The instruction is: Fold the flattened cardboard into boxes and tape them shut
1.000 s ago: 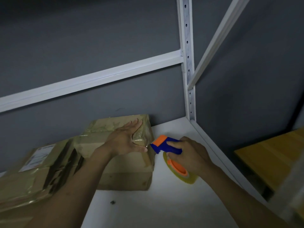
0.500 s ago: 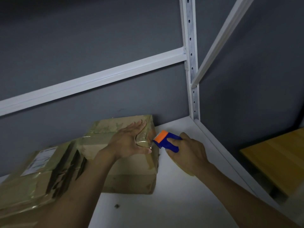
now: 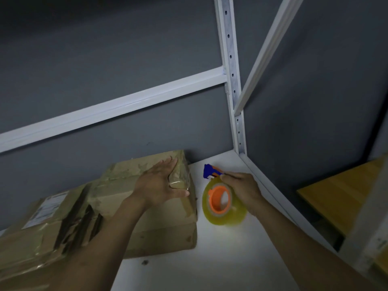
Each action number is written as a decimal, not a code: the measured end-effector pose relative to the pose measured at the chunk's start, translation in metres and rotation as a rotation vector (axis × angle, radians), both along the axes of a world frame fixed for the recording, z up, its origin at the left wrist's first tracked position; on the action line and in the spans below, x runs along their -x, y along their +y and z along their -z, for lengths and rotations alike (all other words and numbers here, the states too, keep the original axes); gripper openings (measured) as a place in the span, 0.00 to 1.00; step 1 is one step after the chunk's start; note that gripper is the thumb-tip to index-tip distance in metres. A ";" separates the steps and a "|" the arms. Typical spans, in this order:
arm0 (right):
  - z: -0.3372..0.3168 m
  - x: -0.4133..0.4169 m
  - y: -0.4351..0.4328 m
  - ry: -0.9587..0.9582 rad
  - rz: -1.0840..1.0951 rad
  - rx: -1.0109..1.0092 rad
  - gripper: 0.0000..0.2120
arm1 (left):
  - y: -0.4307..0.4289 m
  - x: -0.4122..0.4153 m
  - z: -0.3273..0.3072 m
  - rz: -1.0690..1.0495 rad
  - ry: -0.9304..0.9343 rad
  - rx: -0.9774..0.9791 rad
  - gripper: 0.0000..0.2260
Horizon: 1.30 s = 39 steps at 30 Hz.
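A: Box (image 3: pixel 163 223) position?
B: On the white shelf (image 3: pixel 220 259), under the flat, straight-fingered left hand (image 3: pixel 161 185). Right hand (image 3: pixel 241 190) grips the tape dispenser (image 3: pixel 220 198) just beside it.
A: Hidden?
B: Dispenser's handle, inside those curled fingers (image 3: pixel 233 177).

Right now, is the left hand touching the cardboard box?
Touching. The head view shows the left hand flat on top of the cardboard box.
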State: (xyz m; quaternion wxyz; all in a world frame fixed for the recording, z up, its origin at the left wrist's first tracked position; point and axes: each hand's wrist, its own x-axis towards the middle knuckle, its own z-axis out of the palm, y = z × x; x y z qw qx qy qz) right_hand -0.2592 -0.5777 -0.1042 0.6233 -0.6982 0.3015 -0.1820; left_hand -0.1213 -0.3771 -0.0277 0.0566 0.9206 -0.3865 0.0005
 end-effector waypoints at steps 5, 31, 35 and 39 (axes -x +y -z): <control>0.031 -0.002 -0.025 0.094 -0.016 -0.171 0.10 | -0.009 0.006 -0.005 -0.021 0.064 0.044 0.53; -0.005 -0.100 0.027 -0.065 -0.334 -0.460 0.08 | 0.017 -0.026 -0.009 0.202 0.051 0.081 0.47; 0.013 -0.099 0.036 0.045 -0.042 0.022 0.05 | 0.019 -0.028 -0.007 0.208 0.035 0.073 0.45; -0.022 -0.085 0.059 -0.263 -0.293 -0.173 0.35 | 0.016 -0.030 -0.004 0.222 0.001 0.059 0.49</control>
